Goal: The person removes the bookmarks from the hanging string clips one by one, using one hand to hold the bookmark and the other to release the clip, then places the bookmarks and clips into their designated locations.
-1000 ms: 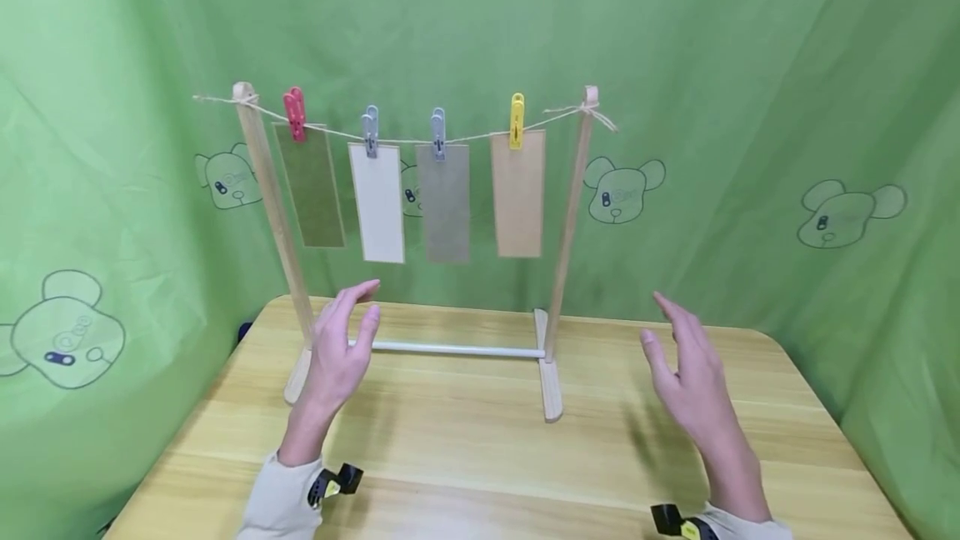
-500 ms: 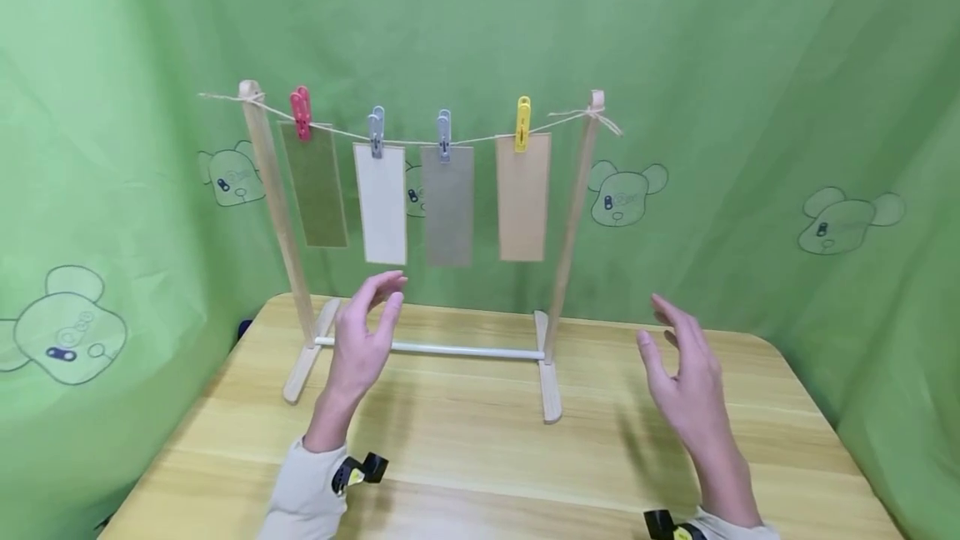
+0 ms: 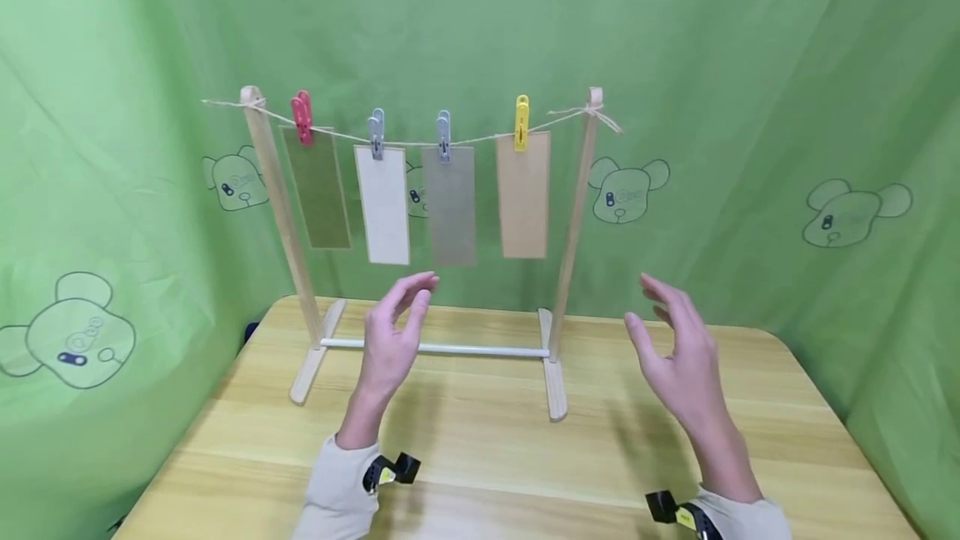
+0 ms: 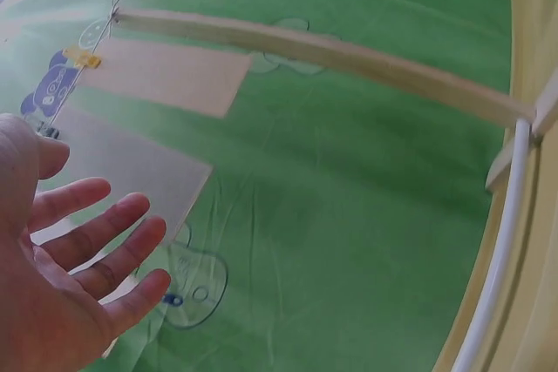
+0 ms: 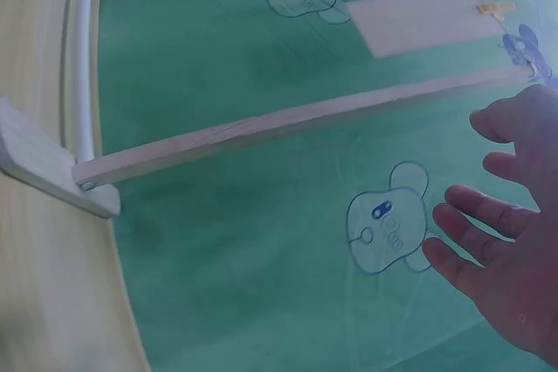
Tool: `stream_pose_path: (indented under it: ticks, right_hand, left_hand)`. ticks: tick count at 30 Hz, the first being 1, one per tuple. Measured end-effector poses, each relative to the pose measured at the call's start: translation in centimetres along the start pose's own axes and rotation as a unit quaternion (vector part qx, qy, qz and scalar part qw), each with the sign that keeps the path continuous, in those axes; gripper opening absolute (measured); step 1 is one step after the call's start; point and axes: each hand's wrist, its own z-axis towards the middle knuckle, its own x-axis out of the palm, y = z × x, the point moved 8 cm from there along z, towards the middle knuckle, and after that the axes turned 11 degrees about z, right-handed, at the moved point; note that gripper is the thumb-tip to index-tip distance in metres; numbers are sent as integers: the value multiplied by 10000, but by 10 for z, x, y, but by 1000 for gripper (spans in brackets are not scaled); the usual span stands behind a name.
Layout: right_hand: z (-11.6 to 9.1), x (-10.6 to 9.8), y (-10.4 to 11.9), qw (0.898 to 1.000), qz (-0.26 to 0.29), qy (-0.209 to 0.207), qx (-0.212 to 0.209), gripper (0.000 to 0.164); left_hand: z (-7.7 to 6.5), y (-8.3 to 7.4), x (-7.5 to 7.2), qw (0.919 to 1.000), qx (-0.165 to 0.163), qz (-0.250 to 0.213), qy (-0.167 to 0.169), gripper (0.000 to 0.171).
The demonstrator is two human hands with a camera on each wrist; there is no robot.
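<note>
My left hand (image 3: 392, 342) hovers in front of the stand's lower bar, below the hanging cards, holding nothing. To the right of the stand my right hand (image 3: 681, 357) is raised over the table, also with nothing in it. Fingers of both hands are loosely bent and spread apart in the wrist views. From a string (image 3: 480, 138) hang a green card (image 3: 318, 190), a white card (image 3: 382, 207), a grey card (image 3: 450, 207) and a tan card (image 3: 522, 198). A red clothespin (image 3: 302, 117), two grey-blue ones and a yellow clothespin (image 3: 521, 123) clip them.
The string is tied between two wooden posts, the left post (image 3: 281, 215) and the right post (image 3: 576, 223). A white rod (image 3: 465, 350) joins their feet on the wooden table (image 3: 480, 457). A green curtain (image 3: 750, 65) with printed bear heads surrounds the table.
My left hand has moved to the right, from beside the left post to in front of the rod. The right hand has shifted slightly left. The cards hang as before.
</note>
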Motion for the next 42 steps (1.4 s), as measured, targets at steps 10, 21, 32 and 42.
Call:
stream_pose_path:
  ticks: [10, 21, 32, 42]
  right_hand:
    - [23, 13, 15, 9990, 401, 189, -82, 61]
    - [47, 27, 28, 9962, 623, 489, -353, 65]
    - [73, 31, 46, 9932, 639, 562, -794, 62]
    - [92, 27, 66, 9927, 501, 429, -1011, 59]
  left_hand:
    - [3, 12, 26, 9989, -50, -454, -83, 31]
    - [10, -2, 46, 9958, -453, -789, -124, 34]
    - [18, -32, 43, 9962, -326, -749, -306, 33]
    - [25, -40, 59, 9962, -231, -822, -167, 37]
